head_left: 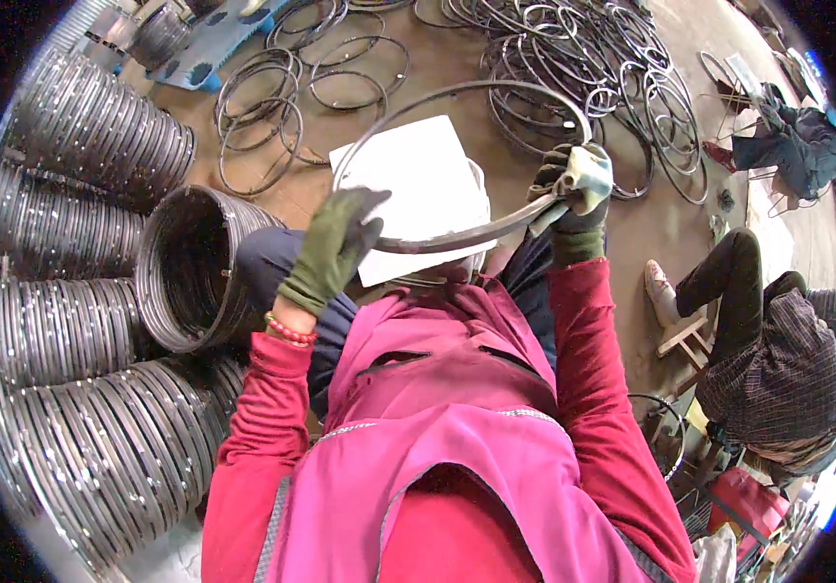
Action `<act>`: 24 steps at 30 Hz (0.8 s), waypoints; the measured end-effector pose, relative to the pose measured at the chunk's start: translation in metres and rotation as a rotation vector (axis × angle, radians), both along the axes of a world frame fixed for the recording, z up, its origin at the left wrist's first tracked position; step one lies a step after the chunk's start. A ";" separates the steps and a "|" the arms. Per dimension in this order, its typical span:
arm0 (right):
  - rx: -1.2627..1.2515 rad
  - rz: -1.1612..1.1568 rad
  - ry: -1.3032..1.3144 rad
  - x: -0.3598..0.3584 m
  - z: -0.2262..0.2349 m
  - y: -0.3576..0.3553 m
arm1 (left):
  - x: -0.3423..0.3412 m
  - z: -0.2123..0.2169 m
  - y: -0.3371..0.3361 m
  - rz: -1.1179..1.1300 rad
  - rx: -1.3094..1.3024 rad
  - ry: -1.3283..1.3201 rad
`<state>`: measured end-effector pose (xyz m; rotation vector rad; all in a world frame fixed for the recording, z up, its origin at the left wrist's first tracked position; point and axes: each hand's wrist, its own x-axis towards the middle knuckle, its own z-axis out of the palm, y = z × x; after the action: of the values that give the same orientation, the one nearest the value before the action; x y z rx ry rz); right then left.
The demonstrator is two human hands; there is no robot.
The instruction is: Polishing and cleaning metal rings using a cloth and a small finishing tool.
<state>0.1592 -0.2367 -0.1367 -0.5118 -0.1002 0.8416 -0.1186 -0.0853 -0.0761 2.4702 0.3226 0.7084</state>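
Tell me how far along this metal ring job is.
Looks done: stacked rows of rings at the person's left. In hand: one large metal ring, right hand in a grip on it, left hand on its near edge. Left: loose rings piled on the floor ahead.

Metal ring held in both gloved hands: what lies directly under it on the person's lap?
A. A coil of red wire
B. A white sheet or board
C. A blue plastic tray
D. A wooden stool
B. The metal ring is gripped by the left hand and the right hand, and a white sheet shows through its loop, resting on the lap beneath it.
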 end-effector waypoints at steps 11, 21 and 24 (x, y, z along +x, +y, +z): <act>-0.335 -0.381 -0.962 0.029 -0.016 0.014 | 0.027 0.027 0.007 0.034 -0.129 -0.032; -0.232 -0.009 -1.166 0.053 -0.012 0.000 | 0.062 0.063 0.050 0.145 -0.151 -0.129; -0.463 0.013 -1.205 0.048 -0.005 -0.020 | 0.069 0.067 0.058 0.165 -0.064 -0.105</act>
<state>0.2074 -0.2563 -0.1421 -1.4084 -1.0272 0.4605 -0.0495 -0.0270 -0.0087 2.3555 0.5050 0.8787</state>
